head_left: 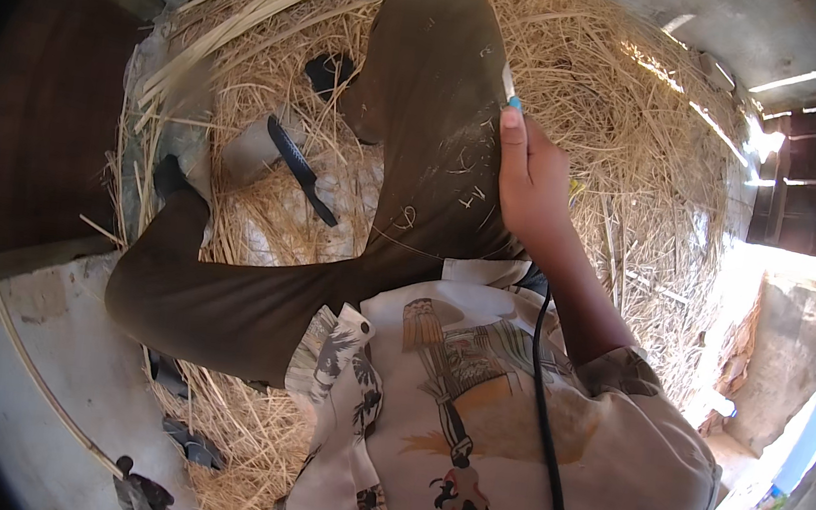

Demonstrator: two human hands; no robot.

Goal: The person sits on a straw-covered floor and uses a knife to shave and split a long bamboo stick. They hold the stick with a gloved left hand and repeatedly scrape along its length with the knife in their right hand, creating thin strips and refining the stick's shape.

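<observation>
My right hand [531, 176] rests against my raised right thigh, closed round the blue handle of a small knife [509, 82]. Its pale blade points away from me, along the trouser leg. At the lower left edge, in shadow, my left hand [142, 499] is closed on the end of a long thin cane strip [6, 320]. From there the strip bows up along the left side of the view. Small curled shavings [475, 198] cling to the dark trousers. A larger knife with a dark blade [291, 153] lies on the ground between my legs.
Dry straw and loose split strips [601, 65] cover much of the floor. Long strips [286, 1] arc across the far left. Black footwear [193, 444] lies near my left hip. Walls stand around, and a dark cable [548, 437] runs down my shirt.
</observation>
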